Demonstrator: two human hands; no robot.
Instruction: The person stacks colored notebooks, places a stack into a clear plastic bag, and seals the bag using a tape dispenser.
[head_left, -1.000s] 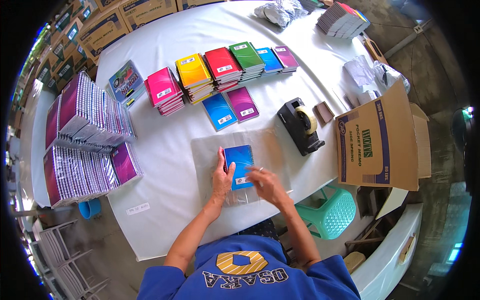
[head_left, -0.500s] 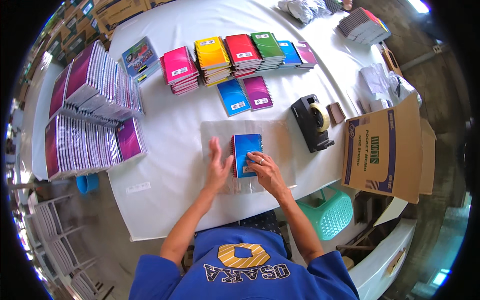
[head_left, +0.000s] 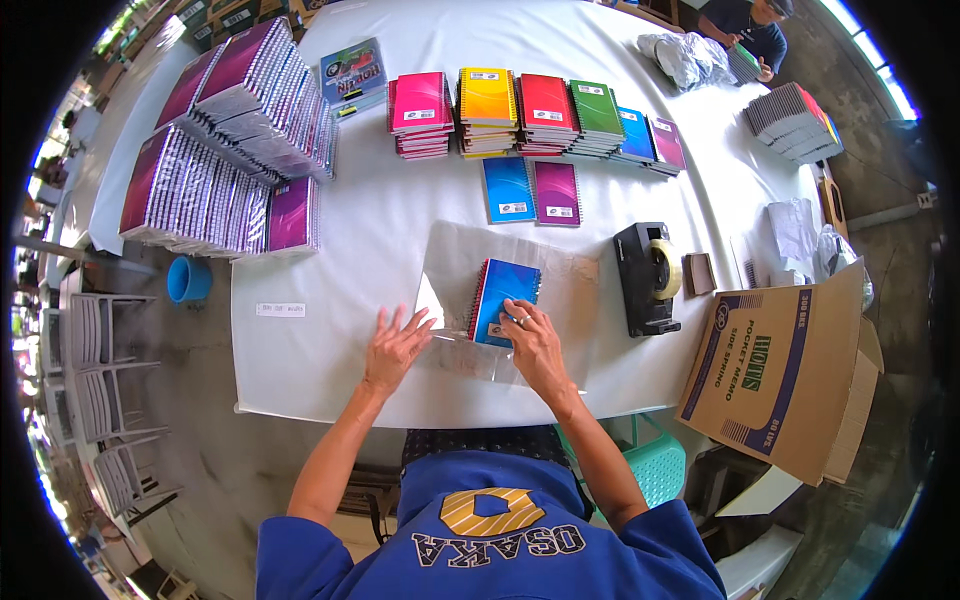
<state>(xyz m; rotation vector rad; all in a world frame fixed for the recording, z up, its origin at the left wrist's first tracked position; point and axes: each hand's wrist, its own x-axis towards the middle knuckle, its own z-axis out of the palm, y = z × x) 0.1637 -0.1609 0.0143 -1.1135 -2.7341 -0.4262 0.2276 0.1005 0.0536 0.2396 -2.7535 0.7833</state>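
- Label (head_left: 496,331), small and white, lies near the lower end of the blue notebook (head_left: 510,283); the right hand (head_left: 538,348) partly covers it, and its print is too small to tell.
- Similar white labels mark the row of notebook stacks (head_left: 488,95), in pink, yellow, red, green, blue and purple, and the blue and purple pair (head_left: 509,184) in front of it.
- Carton (head_left: 790,375), brown, at the right, bears green and dark-blue printing turned sideways; a paper slip (head_left: 280,310) with writing lies at the table's left.
- Blue notebook, flat on a transparent plastic sheet (head_left: 570,290) in front of the person: its long axis runs away from the body, the far end leaning slightly right. A red coil (head_left: 478,298) shows along its left side.
- Right hand: fingers bent over the notebook's lower right part, touching the cover; whether they grip or only press cannot be told.
- Left hand (head_left: 392,352): fingers spread wide at the sheet's left edge, which curls up beside the fingertips.
- Edges: the near edge of the white table (head_left: 335,355) runs just below the sheet. Tabletop extends broadly leftward to the wrapped notebook piles (head_left: 190,190); a narrower strip separates sheet and black tape dispenser (head_left: 637,285).
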